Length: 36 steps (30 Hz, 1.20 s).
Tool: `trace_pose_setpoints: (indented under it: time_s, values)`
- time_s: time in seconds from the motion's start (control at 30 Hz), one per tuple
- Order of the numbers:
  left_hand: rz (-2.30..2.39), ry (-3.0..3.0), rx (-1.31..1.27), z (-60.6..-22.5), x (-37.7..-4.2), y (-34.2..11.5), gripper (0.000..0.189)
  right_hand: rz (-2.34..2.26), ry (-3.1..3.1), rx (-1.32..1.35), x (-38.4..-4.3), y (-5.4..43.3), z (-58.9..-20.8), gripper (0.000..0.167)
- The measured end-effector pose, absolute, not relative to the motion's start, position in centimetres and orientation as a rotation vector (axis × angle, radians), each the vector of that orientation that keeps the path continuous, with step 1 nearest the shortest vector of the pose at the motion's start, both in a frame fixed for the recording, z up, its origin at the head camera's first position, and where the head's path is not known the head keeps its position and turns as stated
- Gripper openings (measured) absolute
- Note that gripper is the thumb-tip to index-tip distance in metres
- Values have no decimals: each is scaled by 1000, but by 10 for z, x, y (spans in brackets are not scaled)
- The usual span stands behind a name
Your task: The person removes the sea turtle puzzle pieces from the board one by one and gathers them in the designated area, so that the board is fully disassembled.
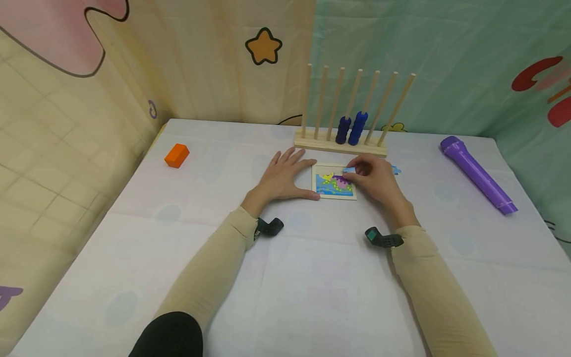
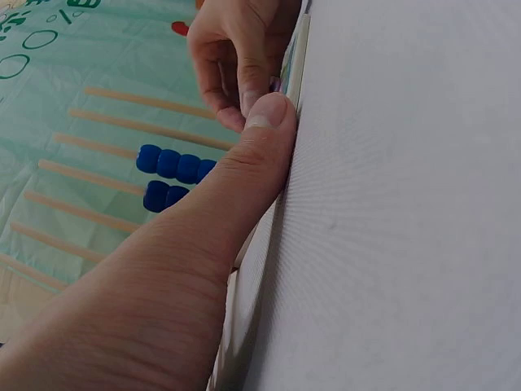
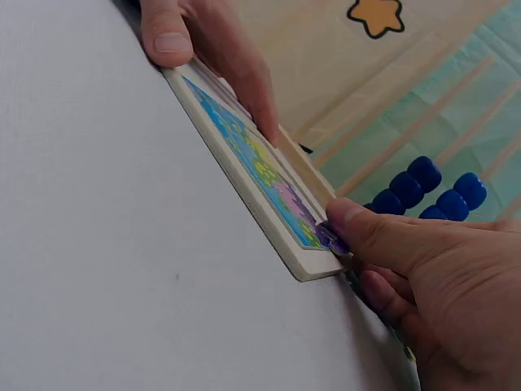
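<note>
A small jigsaw puzzle (image 1: 332, 184) lies in a pale tray-like frame (image 1: 339, 197) on the table, its assembled part showing blue, yellow, pink and purple. With fingers spread, my left hand (image 1: 283, 176) rests on the table, thumb and index finger touching the frame's left side. My right hand (image 1: 376, 178) pinches a light-blue and purple puzzle piece (image 1: 349, 170) between thumb and fingers at the frame's upper right. In the right wrist view that puzzle piece (image 3: 331, 236) is mostly covered by the fingertips. Another blue puzzle piece (image 1: 396, 170) lies just right of this hand, partly hidden.
Behind the frame stands a wooden peg rack (image 1: 341, 145) with several upright rods and dark blue beads (image 1: 358, 128) on two of them. An orange block (image 1: 177, 155) lies at the left, a purple tube (image 1: 478, 174) at the right. Printed curtains (image 1: 214, 64) hang behind the table.
</note>
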State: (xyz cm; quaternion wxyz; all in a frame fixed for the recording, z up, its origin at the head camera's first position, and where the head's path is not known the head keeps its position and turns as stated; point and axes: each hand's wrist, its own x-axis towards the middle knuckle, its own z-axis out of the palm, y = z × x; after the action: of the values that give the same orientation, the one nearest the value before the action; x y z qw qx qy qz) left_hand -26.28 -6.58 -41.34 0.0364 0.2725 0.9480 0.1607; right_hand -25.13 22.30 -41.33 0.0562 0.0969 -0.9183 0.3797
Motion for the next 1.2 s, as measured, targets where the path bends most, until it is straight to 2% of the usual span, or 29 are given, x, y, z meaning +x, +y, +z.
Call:
trace_pose_setpoints:
  time_s: [0.13,0.37,0.7,1.0,1.2]
  values:
    - [491,2914,834,-414,-263,-66,104,1284,-2727,202,-250,231,-411,26]
    - [486,2915,831,-414,-263,-65,104,1395,-2598,8,-247,258,-402,35]
    - [495,2907,828,-413,-263,-65,104,1405,-2371,-422,-243,306,-401,38]
    - [509,2901,841,-414,-263,-67,105,1235,-2431,-601,-237,327,-406,43]
    - [516,2906,847,-415,-263,-67,105,1113,-2526,-601,-237,326,-409,44]
